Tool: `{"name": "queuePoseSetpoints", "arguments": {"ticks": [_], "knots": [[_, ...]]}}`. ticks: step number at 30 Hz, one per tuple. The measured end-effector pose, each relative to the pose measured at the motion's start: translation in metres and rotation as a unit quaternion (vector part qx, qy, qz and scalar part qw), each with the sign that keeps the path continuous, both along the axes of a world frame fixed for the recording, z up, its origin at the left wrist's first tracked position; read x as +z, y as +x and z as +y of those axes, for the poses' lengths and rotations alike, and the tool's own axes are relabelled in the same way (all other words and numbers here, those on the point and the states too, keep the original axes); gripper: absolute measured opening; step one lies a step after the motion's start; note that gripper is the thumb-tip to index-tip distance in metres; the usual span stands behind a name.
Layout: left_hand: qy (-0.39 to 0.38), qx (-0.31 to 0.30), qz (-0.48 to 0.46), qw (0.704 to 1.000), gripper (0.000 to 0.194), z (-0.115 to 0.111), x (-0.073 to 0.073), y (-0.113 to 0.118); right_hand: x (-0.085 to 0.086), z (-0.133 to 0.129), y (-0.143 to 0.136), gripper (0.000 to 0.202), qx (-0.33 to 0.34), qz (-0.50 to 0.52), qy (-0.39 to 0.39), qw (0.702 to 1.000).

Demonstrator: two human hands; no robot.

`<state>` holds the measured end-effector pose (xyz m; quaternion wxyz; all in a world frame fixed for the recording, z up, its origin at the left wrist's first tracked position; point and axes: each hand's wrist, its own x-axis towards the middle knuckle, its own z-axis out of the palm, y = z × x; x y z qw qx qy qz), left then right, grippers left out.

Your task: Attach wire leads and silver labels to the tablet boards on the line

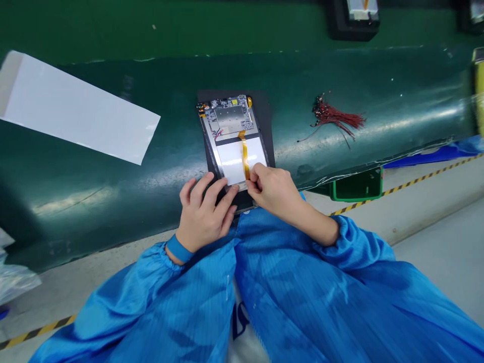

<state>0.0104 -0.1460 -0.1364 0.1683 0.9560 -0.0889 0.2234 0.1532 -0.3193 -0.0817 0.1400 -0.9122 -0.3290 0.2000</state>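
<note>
An opened tablet lies on a dark mat, with its circuit board at the far end. Nearer me is its white battery, crossed lengthwise by an orange flex cable. My left hand rests with fingers spread on the tablet's near left edge, holding nothing. At the near right, my right hand has thumb and forefinger pinched together beside the cable's near end. What sits between those fingertips is hidden.
A long white sheet lies on the green table mat at left. Thin red-and-black wires are bundled at right. Beyond stands a black block with another device on it. A green bin is below the table edge.
</note>
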Motion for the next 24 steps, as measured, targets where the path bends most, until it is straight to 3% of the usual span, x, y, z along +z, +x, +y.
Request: {"name": "queuePoseSetpoints", "arguments": {"ticks": [9,11,15,18,20,22,24], "knots": [[0.018,-0.087,0.052,0.995,0.053,-0.016,0.009,0.044,0.003,-0.019,0.019,0.020,0.016,0.065,0.074,0.995],[0.026,-0.094,0.075,0.992,0.055,-0.008,0.011,0.041,0.005,-0.017,0.018,0.024,0.013,0.062,0.047,0.997],[0.055,-0.078,0.134,0.986,0.066,0.022,0.018,0.012,0.005,-0.013,0.014,0.025,0.010,0.061,0.037,0.997],[0.076,-0.076,0.124,0.987,0.072,0.033,0.022,0.001,-0.003,-0.024,0.022,0.019,0.003,0.108,0.139,0.984],[0.086,-0.087,0.104,0.987,0.072,0.028,0.022,0.007,-0.010,-0.040,0.038,0.014,-0.036,0.132,0.225,0.965],[0.086,-0.103,0.094,0.986,0.069,0.018,0.020,0.019,-0.016,-0.063,0.063,0.012,-0.104,0.066,0.269,0.955],[0.084,-0.116,0.093,0.985,0.067,0.010,0.017,0.031,-0.021,-0.085,0.094,0.009,-0.127,-0.067,0.249,0.958]]}}
